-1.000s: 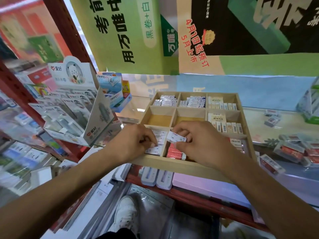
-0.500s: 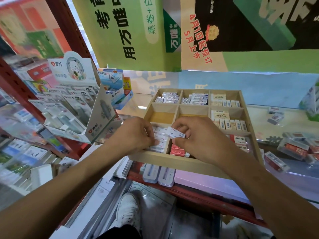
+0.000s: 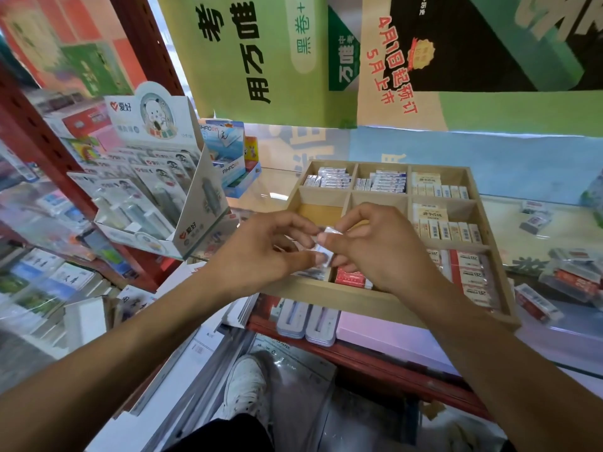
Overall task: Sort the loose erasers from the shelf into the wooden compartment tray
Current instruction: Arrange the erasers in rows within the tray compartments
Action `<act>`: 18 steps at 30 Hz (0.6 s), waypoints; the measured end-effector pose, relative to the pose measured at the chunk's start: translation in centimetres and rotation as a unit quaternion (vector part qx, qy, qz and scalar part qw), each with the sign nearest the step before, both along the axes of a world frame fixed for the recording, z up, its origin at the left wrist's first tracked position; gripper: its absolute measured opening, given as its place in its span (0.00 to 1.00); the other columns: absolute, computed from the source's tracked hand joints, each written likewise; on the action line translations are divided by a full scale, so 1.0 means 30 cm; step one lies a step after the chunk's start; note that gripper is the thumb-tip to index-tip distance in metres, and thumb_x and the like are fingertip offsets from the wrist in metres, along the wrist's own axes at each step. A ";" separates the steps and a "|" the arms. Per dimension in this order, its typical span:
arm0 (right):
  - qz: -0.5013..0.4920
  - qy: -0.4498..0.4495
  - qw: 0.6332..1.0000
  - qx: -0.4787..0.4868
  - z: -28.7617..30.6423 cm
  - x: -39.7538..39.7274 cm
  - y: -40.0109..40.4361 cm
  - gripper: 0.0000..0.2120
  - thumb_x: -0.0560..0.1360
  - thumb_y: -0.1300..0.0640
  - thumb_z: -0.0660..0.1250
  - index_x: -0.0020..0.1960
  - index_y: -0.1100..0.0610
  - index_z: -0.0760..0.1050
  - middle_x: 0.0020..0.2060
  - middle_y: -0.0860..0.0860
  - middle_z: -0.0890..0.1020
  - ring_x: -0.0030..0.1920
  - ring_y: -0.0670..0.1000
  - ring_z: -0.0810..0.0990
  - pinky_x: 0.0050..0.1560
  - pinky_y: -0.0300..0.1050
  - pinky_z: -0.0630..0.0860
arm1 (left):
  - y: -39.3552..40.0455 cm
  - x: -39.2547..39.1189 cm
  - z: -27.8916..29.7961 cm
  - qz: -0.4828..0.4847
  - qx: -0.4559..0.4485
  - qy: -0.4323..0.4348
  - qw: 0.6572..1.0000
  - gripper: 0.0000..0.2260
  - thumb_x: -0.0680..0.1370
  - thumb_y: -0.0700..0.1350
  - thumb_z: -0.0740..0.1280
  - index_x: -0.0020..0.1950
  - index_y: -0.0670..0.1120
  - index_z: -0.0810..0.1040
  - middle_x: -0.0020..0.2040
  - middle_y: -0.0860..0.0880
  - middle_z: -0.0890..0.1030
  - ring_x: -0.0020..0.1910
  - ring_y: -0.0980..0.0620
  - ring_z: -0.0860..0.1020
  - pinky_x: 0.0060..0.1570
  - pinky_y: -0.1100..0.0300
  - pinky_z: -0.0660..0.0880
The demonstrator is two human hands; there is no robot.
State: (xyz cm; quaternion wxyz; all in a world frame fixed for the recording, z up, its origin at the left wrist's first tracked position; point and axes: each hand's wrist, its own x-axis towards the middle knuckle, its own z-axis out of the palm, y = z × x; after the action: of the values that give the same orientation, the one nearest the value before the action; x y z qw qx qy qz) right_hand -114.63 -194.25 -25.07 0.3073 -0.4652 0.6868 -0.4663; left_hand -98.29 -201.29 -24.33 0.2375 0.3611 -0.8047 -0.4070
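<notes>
Pinching one small white wrapped eraser (image 3: 324, 249) between them, the left hand (image 3: 261, 256) and right hand (image 3: 381, 249) hold it above the wooden compartment tray's (image 3: 375, 303) near-left compartment, its long axis roughly upright.

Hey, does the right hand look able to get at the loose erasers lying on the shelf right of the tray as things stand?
Probably yes, but not right away. Nothing stands between the right hand and the loose erasers beyond the tray wall; however, it is pinching a small eraser together with the left hand.
</notes>
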 end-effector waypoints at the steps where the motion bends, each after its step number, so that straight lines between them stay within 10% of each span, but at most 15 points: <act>1: 0.003 -0.043 0.999 0.008 0.003 0.017 0.000 0.12 0.70 0.52 0.76 0.45 0.56 0.75 0.36 0.55 0.84 0.33 0.51 0.85 0.38 0.50 0.83 | 0.001 0.000 -0.001 -0.001 -0.026 -0.003 1.000 0.12 0.68 0.45 0.78 0.49 0.51 0.82 0.44 0.52 0.83 0.42 0.53 0.82 0.49 0.56 0.79; 10: 0.030 -0.300 0.952 0.053 0.046 0.047 -0.001 0.08 0.77 0.58 0.69 0.52 0.62 0.76 0.43 0.58 0.85 0.40 0.53 0.86 0.41 0.44 0.83 | -0.073 0.081 0.051 0.000 -0.159 -0.123 0.980 0.08 0.72 0.38 0.73 0.44 0.52 0.82 0.40 0.53 0.84 0.41 0.58 0.81 0.45 0.60 0.79; 18: 0.018 -0.154 0.985 0.070 0.025 0.029 -0.010 0.03 0.75 0.65 0.68 0.46 0.60 0.80 0.43 0.56 0.85 0.39 0.51 0.86 0.45 0.44 0.83 | -0.065 0.053 0.030 -0.040 -0.128 -0.189 0.973 0.05 0.72 0.41 0.72 0.45 0.50 0.85 0.41 0.56 0.84 0.44 0.63 0.79 0.43 0.76 0.71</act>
State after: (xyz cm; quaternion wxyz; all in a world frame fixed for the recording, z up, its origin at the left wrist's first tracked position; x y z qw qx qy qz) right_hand -113.77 -194.57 -24.32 0.4492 -0.3772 0.6539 -0.4778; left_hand -96.69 -203.25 -23.44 0.1083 0.3655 -0.8943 -0.2343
